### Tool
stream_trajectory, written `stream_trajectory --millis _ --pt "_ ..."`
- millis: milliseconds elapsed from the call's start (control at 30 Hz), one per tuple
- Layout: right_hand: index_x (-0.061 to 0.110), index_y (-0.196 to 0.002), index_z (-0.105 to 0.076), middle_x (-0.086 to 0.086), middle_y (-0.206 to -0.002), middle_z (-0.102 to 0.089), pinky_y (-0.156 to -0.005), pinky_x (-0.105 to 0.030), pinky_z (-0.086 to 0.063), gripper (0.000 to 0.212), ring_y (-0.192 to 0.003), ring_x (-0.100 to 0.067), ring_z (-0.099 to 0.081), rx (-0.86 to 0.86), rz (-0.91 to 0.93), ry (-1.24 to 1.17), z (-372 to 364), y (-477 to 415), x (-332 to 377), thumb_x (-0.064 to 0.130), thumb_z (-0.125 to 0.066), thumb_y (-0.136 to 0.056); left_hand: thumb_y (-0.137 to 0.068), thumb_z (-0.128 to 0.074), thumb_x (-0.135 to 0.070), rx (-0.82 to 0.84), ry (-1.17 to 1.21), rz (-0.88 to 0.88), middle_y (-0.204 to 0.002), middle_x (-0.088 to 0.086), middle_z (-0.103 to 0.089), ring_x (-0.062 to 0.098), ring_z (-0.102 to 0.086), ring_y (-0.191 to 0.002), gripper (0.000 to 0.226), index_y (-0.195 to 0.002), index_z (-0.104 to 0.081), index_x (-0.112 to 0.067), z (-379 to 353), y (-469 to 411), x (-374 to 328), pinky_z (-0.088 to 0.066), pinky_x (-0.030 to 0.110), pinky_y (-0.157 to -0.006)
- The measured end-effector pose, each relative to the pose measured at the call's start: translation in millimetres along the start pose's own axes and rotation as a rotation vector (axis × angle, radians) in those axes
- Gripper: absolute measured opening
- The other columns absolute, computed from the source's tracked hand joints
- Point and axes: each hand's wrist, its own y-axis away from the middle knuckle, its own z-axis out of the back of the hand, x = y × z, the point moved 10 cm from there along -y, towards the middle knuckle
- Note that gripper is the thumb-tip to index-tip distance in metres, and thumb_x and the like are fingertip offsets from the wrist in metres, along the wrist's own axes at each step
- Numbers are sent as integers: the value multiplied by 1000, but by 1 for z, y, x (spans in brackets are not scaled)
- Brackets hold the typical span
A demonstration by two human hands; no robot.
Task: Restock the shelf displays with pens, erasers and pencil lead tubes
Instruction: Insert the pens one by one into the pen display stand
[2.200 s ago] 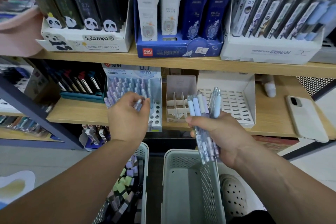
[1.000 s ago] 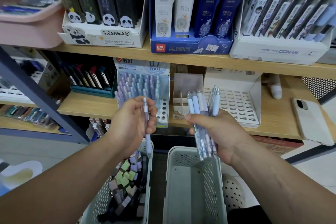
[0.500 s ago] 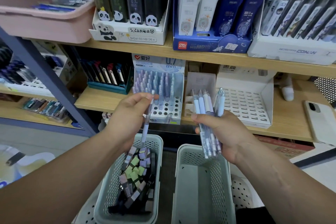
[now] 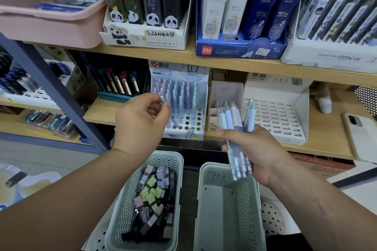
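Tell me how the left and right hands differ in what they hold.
The left hand pinches a single pen; the right hand grips a bundle of pens. The left hand is before the 0.7 mm display, the right hand above the right basket. Both hold pale pens.

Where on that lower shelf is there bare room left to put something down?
Bare wood shows between the white slotted rack and the phone, in front of the small white bottle. A smaller patch lies left of the pen display, in front of the teal tray. The upper shelf is crowded, box against box.
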Motion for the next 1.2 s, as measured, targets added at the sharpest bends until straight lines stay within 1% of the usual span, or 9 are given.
stream_trajectory --millis 267,400,467,600,733,867,1000,1100,1200 --pt "4 -107 -72 -12 -76 -70 -56 -30 -50 37 -61 -20 -66 13 -12 -26 8 -4 -1 12 -87 -73 -89 -72 -19 64 -140 13 -58 -5 -61 17 -60 -58 22 -70 -68 -9 -27 -6 4 -53 31 -60" --pt "5 -109 -72 -12 -79 -71 -57 -30 -51 38 -62 -19 -66 15 -18 -21 14 -5 0 13 -87 -75 -89 -72 -20 140 -190 36 -62 -9 -63 8 -60 -58 21 -69 -66 -16 -44 -4 11 -40 10 -55" --pt "5 -109 -73 -12 -78 -70 -53 -27 -50 37 -60 -18 -65 27 -21 -17 14 -5 1 13 -86 -75 -89 -72 -21 153 -201 51 -66 -7 -66 10 -62 -61 18 -72 -70 -16 -49 -4 12 -36 7 -56" --pt "6 -107 -73 -10 -74 -69 -52 -25 -50 33 -60 -17 -65 40 -18 -13 15 -3 4 13 -84 -76 -88 -72 -22 165 -210 101 -66 -3 -69 12 -64 -63 19 -74 -72 -9 -55 -9 15 -42 13 -56" --pt "6 -104 -74 -9 -75 -70 -57 -29 -53 30 -63 -18 -66 58 8 -22 15 -1 9 12 -84 -76 -88 -70 -20 177 -256 130 -64 8 -69 27 -67 -66 25 -70 -69 -2 -62 -15 21 -56 32 -63" --pt "8 -102 -73 -7 -73 -68 -59 -30 -53 28 -62 -17 -66 82 17 -30 12 0 11 13 -84 -77 -87 -72 -24 185 -287 132 -67 7 -70 26 -67 -69 26 -71 -71 -4 -63 -15 18 -55 31 -66" --pt "10 -103 -74 -6 -73 -70 -63 -32 -54 28 -64 -17 -67 89 26 -14 12 1 11 15 -84 -77 -80 -82 -35 169 -220 235 -63 0 -63 16 -61 -62 33 -67 -63 -11 -53 -13 15 -48 27 -62" --pt "10 -102 -73 -7 -76 -71 -62 -32 -54 28 -64 -17 -67 124 30 6 5 3 7 14 -84 -77 -84 -79 -33 163 -20 285 -56 0 -56 11 -51 -50 34 -67 -57 -13 -44 -1 -7 -43 26 -54" --pt "12 -95 -74 -6 -75 -73 -64 -32 -58 19 -67 -18 -68 164 54 25 -7 6 3 8 -82 -78 -90 -71 -36 429 287 464 -67 3 -67 10 -55 -50 21 -79 -68 -19 -73 38 -23 -46 27 -50"
